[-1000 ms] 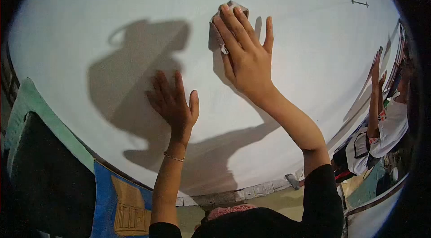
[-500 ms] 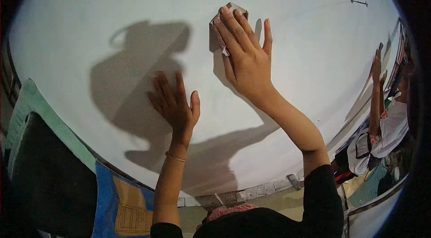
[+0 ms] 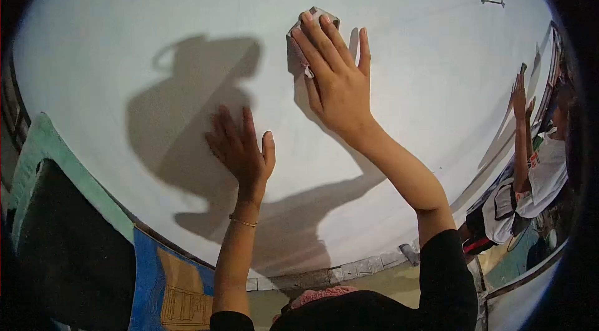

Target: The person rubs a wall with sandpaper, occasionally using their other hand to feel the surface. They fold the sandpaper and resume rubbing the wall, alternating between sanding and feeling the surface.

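My right hand (image 3: 340, 91) lies against the white wall (image 3: 399, 81) with its fingers stretched upward. Under those fingers it presses a folded greyish sheet that looks like sandpaper (image 3: 317, 13), with a ragged pinkish edge at its left side; most of the sheet is hidden. Lower and to the left, my left hand (image 3: 244, 153) rests with spread fingers on or very near the wall, holding nothing. Its fingers lie in the dark shadow that my head and arms throw.
A green-framed dark panel (image 3: 75, 243) and a blue board with a brown drawing (image 3: 187, 309) stand at lower left. Another person (image 3: 543, 175) has raised arms by the wall at right. A small metal fixture (image 3: 493, 1) sits on the upper right wall. Tiles (image 3: 359, 267) line the wall's foot.
The view has shifted slightly. My right hand and the sheet sit a little lower and further left in view. My left hand stays nearly in place.
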{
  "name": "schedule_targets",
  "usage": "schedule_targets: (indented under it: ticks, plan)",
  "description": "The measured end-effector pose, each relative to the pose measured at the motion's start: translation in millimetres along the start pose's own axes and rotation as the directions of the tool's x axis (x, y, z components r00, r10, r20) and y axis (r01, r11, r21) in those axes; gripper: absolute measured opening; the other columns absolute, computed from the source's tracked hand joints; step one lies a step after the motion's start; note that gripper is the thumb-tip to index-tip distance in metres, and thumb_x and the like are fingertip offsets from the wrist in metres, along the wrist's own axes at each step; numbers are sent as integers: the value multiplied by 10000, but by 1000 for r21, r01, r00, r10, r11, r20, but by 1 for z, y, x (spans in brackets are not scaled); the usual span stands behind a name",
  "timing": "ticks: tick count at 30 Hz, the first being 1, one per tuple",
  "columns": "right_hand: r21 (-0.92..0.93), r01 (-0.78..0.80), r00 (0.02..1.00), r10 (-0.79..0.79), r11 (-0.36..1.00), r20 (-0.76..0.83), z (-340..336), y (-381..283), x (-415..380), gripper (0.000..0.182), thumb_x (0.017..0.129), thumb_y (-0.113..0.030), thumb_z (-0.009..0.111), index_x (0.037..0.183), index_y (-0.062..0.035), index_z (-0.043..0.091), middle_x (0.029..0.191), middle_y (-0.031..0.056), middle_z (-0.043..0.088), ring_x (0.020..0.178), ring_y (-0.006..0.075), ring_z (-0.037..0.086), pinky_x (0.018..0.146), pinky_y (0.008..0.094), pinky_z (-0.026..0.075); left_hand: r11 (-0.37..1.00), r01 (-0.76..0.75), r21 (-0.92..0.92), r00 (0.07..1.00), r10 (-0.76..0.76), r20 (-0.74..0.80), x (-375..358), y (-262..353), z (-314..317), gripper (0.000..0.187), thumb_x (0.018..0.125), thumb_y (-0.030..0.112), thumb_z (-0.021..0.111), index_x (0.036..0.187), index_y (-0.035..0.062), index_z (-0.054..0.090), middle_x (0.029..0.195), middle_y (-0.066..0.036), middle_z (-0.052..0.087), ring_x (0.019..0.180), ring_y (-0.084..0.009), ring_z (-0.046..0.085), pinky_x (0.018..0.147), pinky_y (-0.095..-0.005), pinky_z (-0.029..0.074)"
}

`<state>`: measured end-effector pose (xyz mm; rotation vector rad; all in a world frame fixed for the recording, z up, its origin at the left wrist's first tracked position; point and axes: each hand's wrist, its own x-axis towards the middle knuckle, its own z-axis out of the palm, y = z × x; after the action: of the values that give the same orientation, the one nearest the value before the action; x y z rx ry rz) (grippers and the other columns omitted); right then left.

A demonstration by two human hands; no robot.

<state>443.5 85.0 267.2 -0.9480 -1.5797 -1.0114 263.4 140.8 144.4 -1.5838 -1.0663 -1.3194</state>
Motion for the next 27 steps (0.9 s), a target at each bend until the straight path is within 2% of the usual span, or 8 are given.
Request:
schedule_targets:
  ticks: [7,9,14,16,19,22,24,27]
  plan:
    - [-24,1,998,0,1000,56,0,2,-7,629,774,-65,548,1375,-225,455,1468,-16,379,1380,181,302,1154,521,12,1000,5,-7,1000,-5,14,-3,-1,0,601,960,399,386,1476,132,232,1523,-228,149,1401,-426,133,1084,-625,80]
    - [-79,50,999,-48,996,23,2,3,-2,555,789,-175,602,1332,-169,490,1466,12,375,1348,210,353,1102,600,125,1000,-2,-4,1000,2,3,-4,-2,1,602,960,396,386,1478,135,227,1524,-226,146,1403,-423,127,1085,-624,79]
    - [-61,43,998,-40,997,48,5,5,-17,584,771,-178,602,1343,-162,486,1468,24,375,1358,224,337,1111,596,101,1000,-9,20,1000,9,-12,-8,-4,6,605,960,393,382,1483,137,213,1528,-219,142,1409,-413,115,1087,-619,75]
    - [-54,41,998,-38,998,53,6,8,-25,581,771,-174,598,1342,-160,487,1468,27,374,1362,228,331,1112,594,97,1000,9,-23,1000,-9,-12,-9,-5,7,615,934,400,452,1464,148,270,1519,-228,170,1404,-412,146,1088,-627,85]
    - [-53,35,997,-31,998,72,5,9,-28,583,773,-167,589,1347,-166,484,1475,28,364,1371,235,316,1116,589,82,1000,12,-20,1000,-13,-19,-10,-5,8,624,928,396,462,1467,149,267,1518,-228,177,1403,-416,146,1086,-627,90]
    - [-58,22,998,-19,998,52,8,8,-16,581,776,-166,589,1348,-170,482,1472,29,368,1367,233,323,1119,582,77,1000,6,-17,1000,-6,-16,-9,-4,7,629,925,402,462,1466,148,267,1514,-229,188,1401,-418,152,1086,-626,92]
    - [-60,44,999,-45,997,-16,11,9,-5,570,784,-173,587,1343,-171,482,1468,32,369,1365,232,323,1118,578,81,1000,13,1,1000,-13,-4,-8,-3,5,625,928,406,455,1465,147,269,1512,-230,194,1401,-416,156,1086,-626,92]
    - [-61,49,999,-49,997,3,4,6,-2,563,787,-180,587,1339,-171,483,1465,27,371,1367,226,319,1120,577,79,1000,5,26,1000,-5,6,-6,-2,2,615,945,420,407,1468,135,255,1517,-225,174,1403,-416,140,1085,-625,86]
